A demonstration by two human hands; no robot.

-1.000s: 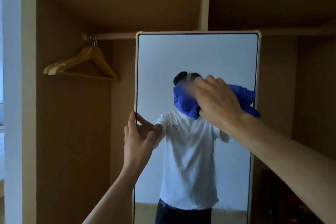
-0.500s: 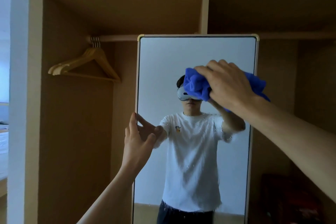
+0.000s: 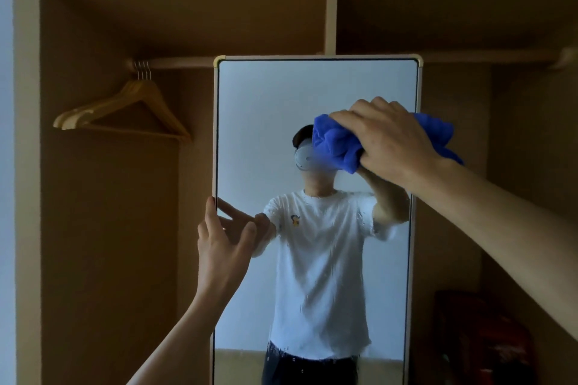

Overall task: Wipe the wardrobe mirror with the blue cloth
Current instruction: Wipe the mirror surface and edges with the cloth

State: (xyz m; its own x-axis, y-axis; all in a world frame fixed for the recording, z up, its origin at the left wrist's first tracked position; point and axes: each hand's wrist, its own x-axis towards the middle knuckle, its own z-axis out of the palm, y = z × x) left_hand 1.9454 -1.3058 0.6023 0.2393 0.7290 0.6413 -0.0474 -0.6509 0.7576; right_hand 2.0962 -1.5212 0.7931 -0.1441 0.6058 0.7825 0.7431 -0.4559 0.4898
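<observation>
R hand grips the blue cloth, a bunched, fluffy microfibre wad, pressed to the glass at upper right of the wardrobe mirror. Mirror is tall w/ a pale frame, rounded brass-tone corners, and droplet streaks across its lower half. L hand is released, fingers spread, touching the mirror's left edge. Wooden hangers hang on the rail to the left.

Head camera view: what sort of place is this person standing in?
Most likely a bedroom or dressing area, facing an open built-in wardrobe: a wooden rail with wooden hangers and a tall framed mirror, which the right hand wipes with a blue cloth.
</observation>
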